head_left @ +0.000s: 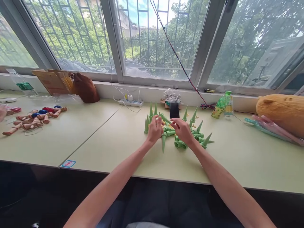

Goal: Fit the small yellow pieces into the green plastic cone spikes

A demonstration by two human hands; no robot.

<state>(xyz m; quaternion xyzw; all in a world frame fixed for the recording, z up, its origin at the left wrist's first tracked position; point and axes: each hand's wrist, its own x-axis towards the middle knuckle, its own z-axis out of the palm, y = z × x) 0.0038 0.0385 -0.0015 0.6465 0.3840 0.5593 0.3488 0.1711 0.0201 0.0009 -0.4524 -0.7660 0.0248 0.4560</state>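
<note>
My left hand [155, 129] is closed around one end of a green plastic watering spike [165, 119], held tilted above the table. My right hand [182, 129] pinches the narrower end of the same spike. Around and beneath both hands are several more green spikes. Some stand upright, like the pair with a tall spike [151, 109] behind my left hand. Others lie on their sides, such as a spike [163, 142] pointing toward me. Small yellow parts show among them, partly hidden by my hands.
Wooden kendama toys [35, 118] lie at the left, with a person's hand [2, 111] at the edge. Behind stand a power strip [131, 102], a dark phone [174, 110] and a green bottle [220, 106]. A tan plush [282, 115] sits right on the pale table [106, 145].
</note>
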